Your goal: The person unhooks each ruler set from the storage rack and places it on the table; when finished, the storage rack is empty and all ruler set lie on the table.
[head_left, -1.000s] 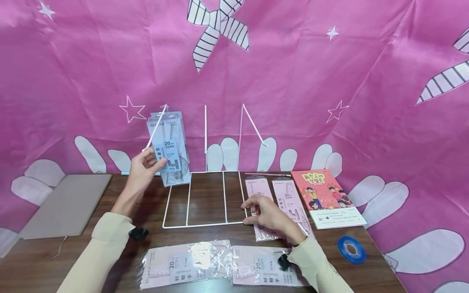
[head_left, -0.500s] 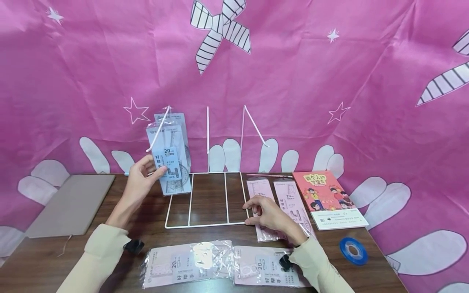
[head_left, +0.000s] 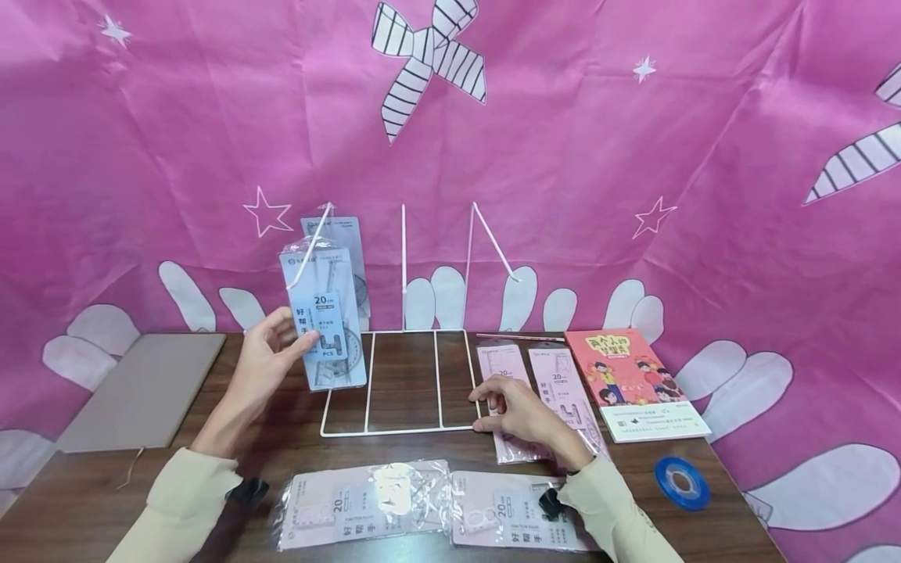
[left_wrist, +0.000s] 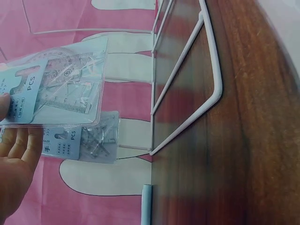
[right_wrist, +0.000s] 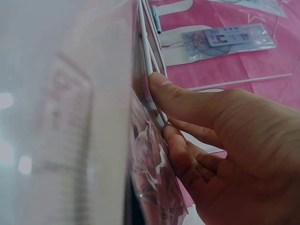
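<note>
My left hand (head_left: 263, 356) pinches a blue ruler set pack (head_left: 331, 274) between thumb and fingers. The pack hangs upright near the front end of the left prong of a white wire display rack (head_left: 404, 266). Farther back on that prong hangs another blue ruler set pack (head_left: 355, 242), partly covered by the front one; the left wrist view shows the two apart. My right hand (head_left: 517, 410) grips the right side of the rack's base, thumb and fingers on the wire (right_wrist: 149, 58). Two pink ruler set packs (head_left: 501, 363) lie beside the rack, partly under this hand.
Two more pink packs (head_left: 362, 504) lie along the table's front. On the right are a red book (head_left: 626, 375) and a roll of blue tape (head_left: 681, 482). A grey notebook (head_left: 144, 391) lies on the left. A pink patterned cloth (head_left: 563, 156) hangs behind the rack.
My left hand has drawn the front blue pack forward and down along the prong, away from the pack behind it. The right hand stays on the rack base.
</note>
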Action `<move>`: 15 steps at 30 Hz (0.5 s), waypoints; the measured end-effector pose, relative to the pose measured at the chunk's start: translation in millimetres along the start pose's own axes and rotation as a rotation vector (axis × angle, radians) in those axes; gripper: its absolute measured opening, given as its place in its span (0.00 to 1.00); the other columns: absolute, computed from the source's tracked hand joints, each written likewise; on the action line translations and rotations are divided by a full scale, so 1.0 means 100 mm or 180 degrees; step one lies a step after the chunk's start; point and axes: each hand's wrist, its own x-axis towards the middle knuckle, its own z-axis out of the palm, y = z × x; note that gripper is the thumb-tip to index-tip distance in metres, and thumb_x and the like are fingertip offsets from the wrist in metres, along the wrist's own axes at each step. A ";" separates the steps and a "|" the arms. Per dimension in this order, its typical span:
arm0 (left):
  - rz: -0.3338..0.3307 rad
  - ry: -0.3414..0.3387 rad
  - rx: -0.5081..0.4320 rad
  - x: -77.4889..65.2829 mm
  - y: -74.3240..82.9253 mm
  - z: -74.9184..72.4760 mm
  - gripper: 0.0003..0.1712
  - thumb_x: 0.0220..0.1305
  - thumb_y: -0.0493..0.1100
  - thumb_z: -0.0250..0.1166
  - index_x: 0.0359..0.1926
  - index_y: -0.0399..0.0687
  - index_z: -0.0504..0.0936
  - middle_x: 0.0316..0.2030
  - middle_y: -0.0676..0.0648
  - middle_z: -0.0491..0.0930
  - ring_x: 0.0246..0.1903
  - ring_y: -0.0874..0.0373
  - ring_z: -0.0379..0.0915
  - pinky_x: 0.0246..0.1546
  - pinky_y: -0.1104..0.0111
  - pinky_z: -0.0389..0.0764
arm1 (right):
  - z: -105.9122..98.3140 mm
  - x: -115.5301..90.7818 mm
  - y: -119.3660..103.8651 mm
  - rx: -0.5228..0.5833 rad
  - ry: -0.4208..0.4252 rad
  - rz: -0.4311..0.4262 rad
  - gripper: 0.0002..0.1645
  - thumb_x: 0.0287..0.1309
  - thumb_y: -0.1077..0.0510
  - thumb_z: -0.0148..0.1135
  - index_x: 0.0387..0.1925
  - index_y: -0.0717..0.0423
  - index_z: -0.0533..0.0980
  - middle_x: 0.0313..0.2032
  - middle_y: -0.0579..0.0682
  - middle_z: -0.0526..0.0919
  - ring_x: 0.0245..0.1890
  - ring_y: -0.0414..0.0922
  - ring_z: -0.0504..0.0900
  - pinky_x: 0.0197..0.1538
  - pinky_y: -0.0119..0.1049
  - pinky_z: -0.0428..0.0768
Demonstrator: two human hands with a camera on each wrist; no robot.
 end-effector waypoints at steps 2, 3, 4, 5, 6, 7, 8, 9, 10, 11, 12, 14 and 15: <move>0.0007 -0.0002 0.0023 -0.02 0.01 0.00 0.16 0.72 0.30 0.65 0.58 0.30 0.79 0.45 0.55 0.89 0.46 0.64 0.87 0.45 0.72 0.87 | 0.00 0.00 0.01 0.0009 -0.0002 0.0008 0.23 0.47 0.59 0.85 0.46 0.56 0.86 0.29 0.47 0.78 0.28 0.39 0.74 0.33 0.30 0.75; 0.0008 -0.0001 0.0022 -0.03 0.01 -0.01 0.16 0.72 0.30 0.65 0.58 0.30 0.79 0.45 0.55 0.89 0.46 0.63 0.87 0.45 0.72 0.87 | 0.00 0.00 0.01 0.0011 -0.0004 0.0009 0.23 0.47 0.59 0.84 0.46 0.56 0.86 0.29 0.47 0.78 0.28 0.38 0.73 0.33 0.30 0.75; 0.0013 -0.0006 0.0011 -0.04 0.02 -0.01 0.16 0.72 0.29 0.65 0.59 0.30 0.79 0.45 0.54 0.89 0.46 0.63 0.87 0.44 0.72 0.87 | 0.00 0.00 0.02 0.0010 -0.0009 0.0014 0.23 0.47 0.59 0.84 0.46 0.56 0.86 0.29 0.47 0.78 0.28 0.38 0.73 0.33 0.30 0.75; 0.0015 -0.0008 -0.0013 -0.05 0.03 -0.01 0.17 0.71 0.29 0.65 0.59 0.30 0.79 0.45 0.54 0.89 0.45 0.63 0.87 0.44 0.72 0.87 | 0.00 0.00 0.02 0.0013 -0.0009 0.0019 0.23 0.47 0.59 0.85 0.46 0.55 0.86 0.29 0.46 0.78 0.28 0.38 0.73 0.33 0.30 0.75; 0.0020 -0.0010 -0.0013 -0.07 0.03 -0.01 0.17 0.71 0.29 0.65 0.59 0.31 0.79 0.45 0.54 0.89 0.45 0.63 0.87 0.44 0.72 0.87 | 0.00 0.00 0.02 0.0014 -0.0011 0.0025 0.23 0.47 0.59 0.85 0.46 0.55 0.86 0.29 0.46 0.77 0.28 0.38 0.73 0.33 0.30 0.75; 0.0026 -0.0016 -0.0016 -0.08 0.04 -0.01 0.17 0.71 0.29 0.65 0.59 0.31 0.79 0.45 0.54 0.89 0.45 0.63 0.87 0.44 0.72 0.87 | 0.00 0.00 0.03 0.0017 -0.0011 0.0030 0.23 0.47 0.58 0.85 0.46 0.55 0.86 0.29 0.46 0.77 0.28 0.38 0.73 0.33 0.30 0.75; 0.0025 -0.0018 -0.0042 -0.09 0.05 -0.01 0.17 0.71 0.29 0.65 0.59 0.30 0.79 0.45 0.54 0.89 0.45 0.63 0.87 0.44 0.72 0.87 | 0.00 0.01 0.03 0.0020 -0.0012 0.0039 0.23 0.47 0.58 0.85 0.46 0.55 0.86 0.29 0.46 0.78 0.28 0.38 0.73 0.33 0.30 0.75; 0.0016 -0.0021 -0.0072 -0.10 0.05 -0.01 0.16 0.71 0.28 0.65 0.58 0.30 0.79 0.45 0.53 0.89 0.45 0.63 0.87 0.44 0.71 0.87 | 0.00 0.01 0.03 0.0016 -0.0010 0.0042 0.23 0.47 0.58 0.85 0.46 0.55 0.86 0.29 0.46 0.78 0.28 0.38 0.73 0.33 0.30 0.75; 0.0013 -0.0027 -0.0094 -0.12 0.06 -0.01 0.16 0.71 0.28 0.64 0.58 0.30 0.79 0.45 0.53 0.89 0.45 0.62 0.87 0.44 0.71 0.87 | 0.01 0.01 0.03 0.0016 -0.0013 0.0050 0.23 0.47 0.58 0.85 0.46 0.55 0.86 0.29 0.46 0.78 0.28 0.38 0.73 0.33 0.30 0.75; 0.0008 -0.0026 -0.0090 -0.13 0.07 -0.01 0.15 0.71 0.28 0.64 0.57 0.30 0.79 0.44 0.53 0.89 0.44 0.63 0.87 0.44 0.71 0.87 | 0.01 0.01 0.03 0.0019 -0.0016 0.0056 0.23 0.47 0.58 0.85 0.46 0.55 0.86 0.29 0.46 0.78 0.28 0.38 0.73 0.33 0.30 0.75; 0.0003 -0.0030 -0.0092 -0.15 0.08 -0.01 0.15 0.71 0.28 0.64 0.57 0.30 0.79 0.44 0.53 0.89 0.44 0.63 0.87 0.44 0.71 0.87 | 0.01 0.01 0.03 0.0016 -0.0017 0.0064 0.23 0.47 0.58 0.85 0.46 0.54 0.86 0.29 0.46 0.77 0.28 0.38 0.73 0.33 0.30 0.75; -0.0007 -0.0037 -0.0094 -0.17 0.09 -0.01 0.15 0.71 0.27 0.64 0.56 0.29 0.79 0.44 0.53 0.89 0.44 0.63 0.87 0.44 0.71 0.87 | 0.01 0.01 0.03 0.0009 -0.0024 0.0076 0.23 0.47 0.58 0.85 0.46 0.55 0.86 0.29 0.46 0.77 0.29 0.39 0.74 0.33 0.31 0.75; -0.0013 -0.0041 -0.0085 -0.19 0.10 -0.02 0.15 0.71 0.27 0.64 0.56 0.29 0.79 0.44 0.53 0.89 0.44 0.63 0.87 0.43 0.71 0.87 | 0.01 0.01 0.04 0.0009 -0.0029 0.0083 0.23 0.47 0.58 0.85 0.46 0.55 0.86 0.29 0.46 0.77 0.29 0.39 0.74 0.33 0.31 0.75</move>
